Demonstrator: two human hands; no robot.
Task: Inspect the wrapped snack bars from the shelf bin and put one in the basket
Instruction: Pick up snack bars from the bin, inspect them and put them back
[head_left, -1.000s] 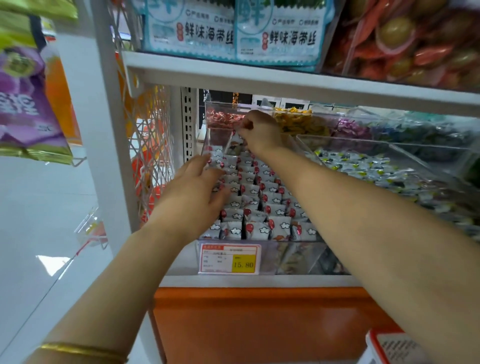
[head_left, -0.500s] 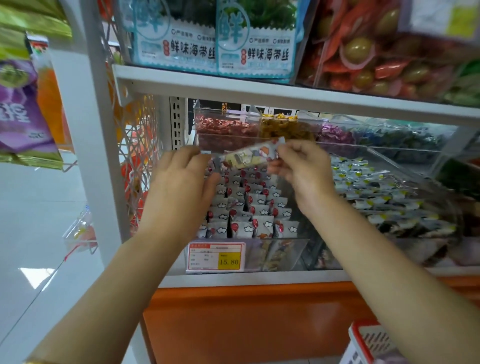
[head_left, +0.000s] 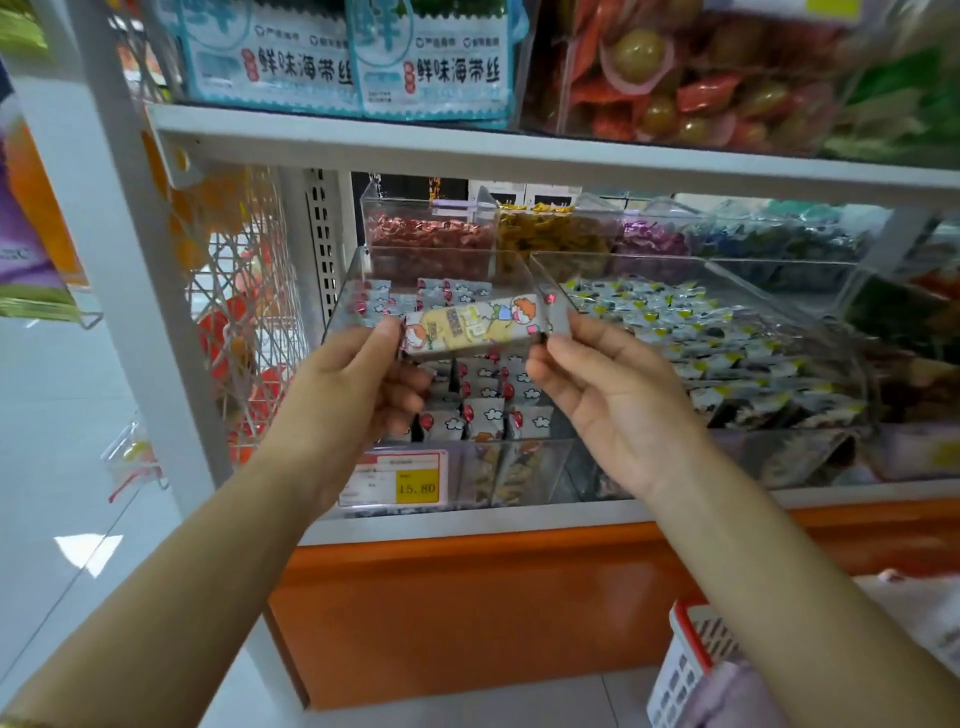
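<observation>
Left of the bin (head_left: 535, 467), a wire rack (head_left: 244, 322) hangs on the shelf post. The left hand (head_left: 353, 384) is raised in front of the bin, its fingers (head_left: 382, 340) pinching the left end of a bar (head_left: 475, 325). The bar is held level over the bin's middle, cartoon print facing out, clear of the packets (head_left: 483, 410) standing in rows inside the bin. A price tag (head_left: 395, 478) sits on the bin's front wall, at its left. The right hand (head_left: 613, 395) pinches the bar's right end between thumb and fingertips. Right of the bin stands a second clear tub (head_left: 779, 291) of wrapped snacks. Below and right of the bin is a red-rimmed white basket (head_left: 688, 636), partly behind the right forearm.
</observation>
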